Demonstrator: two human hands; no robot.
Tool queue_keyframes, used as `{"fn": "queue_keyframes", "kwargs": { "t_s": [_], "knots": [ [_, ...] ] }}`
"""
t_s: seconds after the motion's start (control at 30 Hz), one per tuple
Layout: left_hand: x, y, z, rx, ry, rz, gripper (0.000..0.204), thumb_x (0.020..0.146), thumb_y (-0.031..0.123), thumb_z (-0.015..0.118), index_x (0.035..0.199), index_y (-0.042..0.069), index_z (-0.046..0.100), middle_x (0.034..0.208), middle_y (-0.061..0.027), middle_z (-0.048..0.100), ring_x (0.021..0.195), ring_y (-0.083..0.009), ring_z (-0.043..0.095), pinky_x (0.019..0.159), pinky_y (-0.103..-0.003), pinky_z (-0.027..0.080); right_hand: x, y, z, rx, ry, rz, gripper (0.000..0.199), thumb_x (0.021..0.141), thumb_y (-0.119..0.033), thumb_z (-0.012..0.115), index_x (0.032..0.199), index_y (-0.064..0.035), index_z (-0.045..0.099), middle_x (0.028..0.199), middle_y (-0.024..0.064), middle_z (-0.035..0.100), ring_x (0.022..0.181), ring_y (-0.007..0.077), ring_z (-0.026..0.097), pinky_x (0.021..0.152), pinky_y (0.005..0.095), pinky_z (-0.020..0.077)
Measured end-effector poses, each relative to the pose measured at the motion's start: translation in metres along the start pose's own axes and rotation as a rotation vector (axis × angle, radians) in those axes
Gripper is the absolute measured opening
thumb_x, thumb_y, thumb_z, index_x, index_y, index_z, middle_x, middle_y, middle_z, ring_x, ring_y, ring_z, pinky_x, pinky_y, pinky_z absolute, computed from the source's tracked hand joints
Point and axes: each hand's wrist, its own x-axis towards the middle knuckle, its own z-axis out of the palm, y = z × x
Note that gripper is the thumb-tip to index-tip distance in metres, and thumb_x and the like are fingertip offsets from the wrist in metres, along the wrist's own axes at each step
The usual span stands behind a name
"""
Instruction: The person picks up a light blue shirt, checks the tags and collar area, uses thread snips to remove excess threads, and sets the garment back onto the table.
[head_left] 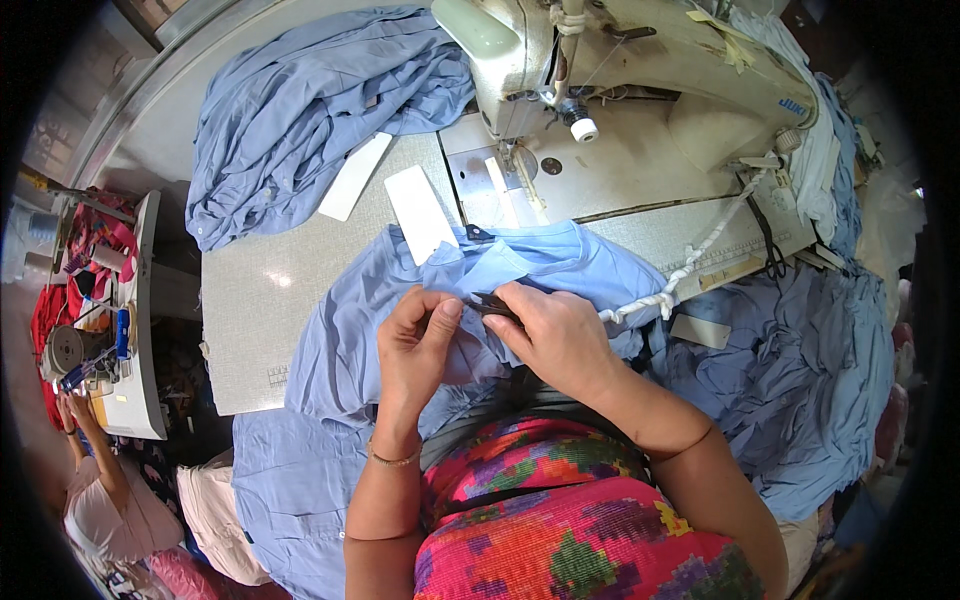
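Note:
A light blue garment (340,340) lies bunched over the table's front edge and my lap, under both hands. Just above it, my left hand (415,335) is closed in a pinch, thumb against forefinger; whatever is between the fingertips is too small to make out. My right hand (560,335) grips small black thread snips (490,304), their tip pointing at the left fingertips. A white card (420,212) rests partly on the garment's far edge, and a second white card (357,178) lies beside it on the table.
The sewing machine (650,60) stands beyond the garment, its needle area at the centre. Blue garments are heaped at the far left (320,110) and right (790,370). A twisted white cord (690,262) hangs at the right. Another person (115,500) works at a table on the left.

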Motion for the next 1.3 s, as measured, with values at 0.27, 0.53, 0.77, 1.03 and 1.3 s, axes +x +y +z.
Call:
{"fn": "queue_keyframes", "kwargs": {
  "t_s": [0.27,0.53,0.77,1.03,1.3],
  "knots": [
    [0.0,0.004,-0.001,-0.044,-0.021,-0.091,0.016,0.092,0.012,0.063,0.083,-0.001,0.062,0.074,0.005,0.05,0.068,-0.0035,0.043,0.061,-0.019,0.035,-0.004,0.004,0.009,-0.143,0.12,-0.132,0.017,0.086,-0.023,0.063,0.092,-0.0091,0.054,0.072,0.0059,0.057,0.066,0.0259,0.058,0.06,0.0362,0.0443],
    [-0.001,0.0,-0.002,-0.086,-0.014,-0.063,0.015,0.092,0.011,0.062,0.083,-0.001,0.062,0.075,0.0049,0.05,0.069,-0.0033,0.043,0.061,-0.019,0.035,-0.003,0.003,0.009,-0.19,0.098,-0.153,0.015,0.086,-0.023,0.062,0.09,-0.0101,0.054,0.073,0.0047,0.059,0.065,0.0236,0.059,0.06,0.0347,0.0444],
    [0.0,-0.001,-0.002,-0.074,-0.025,-0.011,0.015,0.093,0.012,0.062,0.084,0.0,0.062,0.076,0.005,0.05,0.069,-0.0033,0.043,0.061,-0.019,0.035,-0.004,0.005,0.009,-0.221,0.089,-0.152,0.015,0.086,-0.023,0.061,0.089,-0.0104,0.055,0.072,0.0044,0.059,0.066,0.0227,0.06,0.06,0.0345,0.0449],
    [-0.002,0.0,-0.006,-0.042,0.034,-0.079,0.018,0.093,0.016,0.062,0.085,0.0,0.063,0.073,0.006,0.054,0.069,-0.0029,0.044,0.061,-0.019,0.036,0.004,0.055,-0.048,-0.452,0.229,0.063,0.022,0.088,-0.02,0.059,0.107,-0.0104,0.06,0.092,0.007,0.064,0.078,0.0266,0.062,0.07,0.0394,0.0456],
    [0.002,0.0,0.001,-0.014,0.033,-0.096,0.018,0.093,0.018,0.064,0.086,0.001,0.065,0.072,0.0069,0.054,0.068,-0.0028,0.043,0.06,-0.02,0.036,0.012,0.14,-0.089,-0.771,0.277,0.035,0.027,0.09,-0.015,0.054,0.115,-0.0104,0.062,0.11,0.0121,0.058,0.103,0.0311,0.056,0.087,0.0389,0.045]
  ]
}}
